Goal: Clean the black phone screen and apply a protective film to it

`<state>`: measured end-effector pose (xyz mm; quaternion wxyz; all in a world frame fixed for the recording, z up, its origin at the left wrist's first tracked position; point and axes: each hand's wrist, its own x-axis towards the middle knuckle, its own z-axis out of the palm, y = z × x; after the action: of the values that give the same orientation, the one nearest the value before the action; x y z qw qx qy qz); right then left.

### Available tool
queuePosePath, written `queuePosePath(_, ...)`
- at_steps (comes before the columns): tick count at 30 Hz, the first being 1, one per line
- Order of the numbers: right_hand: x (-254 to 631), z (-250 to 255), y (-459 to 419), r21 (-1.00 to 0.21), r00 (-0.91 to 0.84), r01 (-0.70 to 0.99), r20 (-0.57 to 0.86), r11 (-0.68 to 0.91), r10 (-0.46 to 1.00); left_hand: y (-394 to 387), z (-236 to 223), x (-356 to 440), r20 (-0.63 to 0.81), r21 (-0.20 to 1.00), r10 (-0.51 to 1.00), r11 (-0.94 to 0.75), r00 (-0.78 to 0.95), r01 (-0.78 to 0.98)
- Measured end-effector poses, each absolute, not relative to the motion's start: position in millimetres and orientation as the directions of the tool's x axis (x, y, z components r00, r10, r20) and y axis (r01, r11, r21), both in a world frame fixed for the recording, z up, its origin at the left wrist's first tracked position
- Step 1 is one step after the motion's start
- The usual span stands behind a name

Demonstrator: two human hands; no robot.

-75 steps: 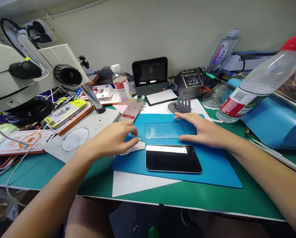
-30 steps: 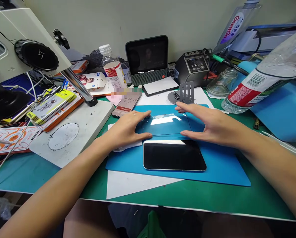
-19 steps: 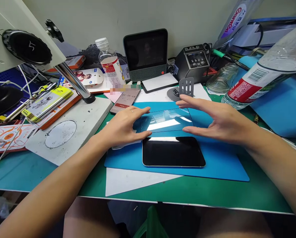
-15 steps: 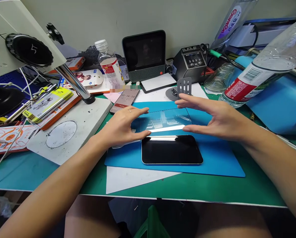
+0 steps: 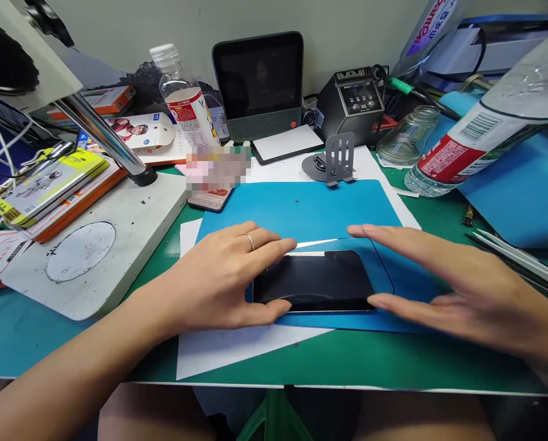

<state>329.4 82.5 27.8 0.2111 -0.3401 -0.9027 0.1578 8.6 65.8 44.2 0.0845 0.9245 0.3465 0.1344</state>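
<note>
A black-screened phone (image 5: 317,278) lies face up and sideways on the blue mat (image 5: 292,208). Above it is a clear glass screen protector (image 5: 380,269) with a thin dark rim, its right end reaching past the phone. My left hand (image 5: 230,275) grips the left part by its long edges, thumb near, fingers far. On the right, my right hand (image 5: 449,285) has its fingertips at the far edge and its thumb at the near edge. Whether the glass touches the phone I cannot tell.
At the left stands a microscope base (image 5: 99,245) with a metal post. Behind the mat are a metal phone stand (image 5: 339,158), a smart display (image 5: 259,79) and a dark control box (image 5: 351,107). A large water bottle (image 5: 480,131) leans at the right.
Both hands have brought the glass nearer to me, from behind the phone to over it. The right hand has also shifted right, and the camera view has moved.
</note>
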Motion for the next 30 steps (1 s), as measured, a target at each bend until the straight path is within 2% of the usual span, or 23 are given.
queuePosePath(5, 332.4, 15.4, 78.7, -0.404, -0.699, 0.564, 0.231, 0.721, 0.677, 61.4, 47.4, 8.9, 0.139, 0.236, 0.665, -0.742, 0.734, 0.628)
queuePosePath(15, 342.9, -0.2, 76.6, -0.367, -0.692, 0.615, 0.172, 0.697, 0.701, 61.5, 48.8, 5.2, 0.104, 0.299, 0.695, -0.704, 0.711, 0.644)
queuePosePath(30, 344.2, -7.4, 77.6, -0.29, -0.711, 0.627, 0.165, 0.723, 0.683, 62.2, 49.5, 3.0, 0.101, 0.223, 0.658, -0.746, 0.746, 0.627)
